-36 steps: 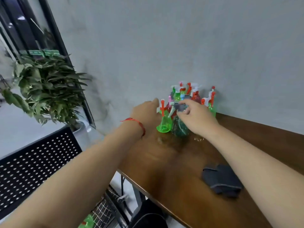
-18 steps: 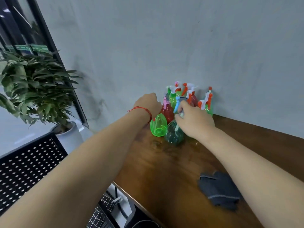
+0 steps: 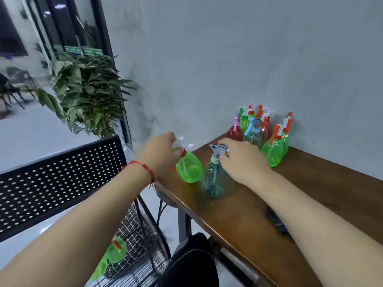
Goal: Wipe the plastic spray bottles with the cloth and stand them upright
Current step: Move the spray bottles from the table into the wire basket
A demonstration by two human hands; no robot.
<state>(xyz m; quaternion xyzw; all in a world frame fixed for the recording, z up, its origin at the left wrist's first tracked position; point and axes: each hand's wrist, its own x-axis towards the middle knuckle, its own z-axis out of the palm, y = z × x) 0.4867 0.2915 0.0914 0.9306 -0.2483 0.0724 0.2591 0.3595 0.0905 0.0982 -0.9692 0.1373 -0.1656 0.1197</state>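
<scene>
Both hands are reaching out over the far left corner of the desk. The left hand (image 3: 159, 154) has its fingers curled round the white and orange spray head of a green bottle (image 3: 189, 167), which leans with its head to the left at the desk's left edge; whether its base touches the wood cannot be told. The right hand (image 3: 242, 160) grips the grey spray head of a teal bottle (image 3: 212, 181) that stands on the desk just right of the green one.

A pale grey wall (image 3: 228, 59) fills the far side. The brown wooden desk (image 3: 310, 183) runs along it from the far left to the near right. Left of the desk stands a black perforated panel (image 3: 58, 179), and behind that a leafy plant (image 3: 87, 92). Below the desk's left edge is a wire basket (image 3: 134, 228) holding more green bottles (image 3: 116, 249). In the far corner against the wall a cluster of spray bottles (image 3: 259, 127) stands upright, green, red and clear. A dark cloth (image 3: 276, 221) lies on the desk to the near right, partly hidden by the right forearm. A red string bracelet (image 3: 145, 167) circles the left wrist.
</scene>
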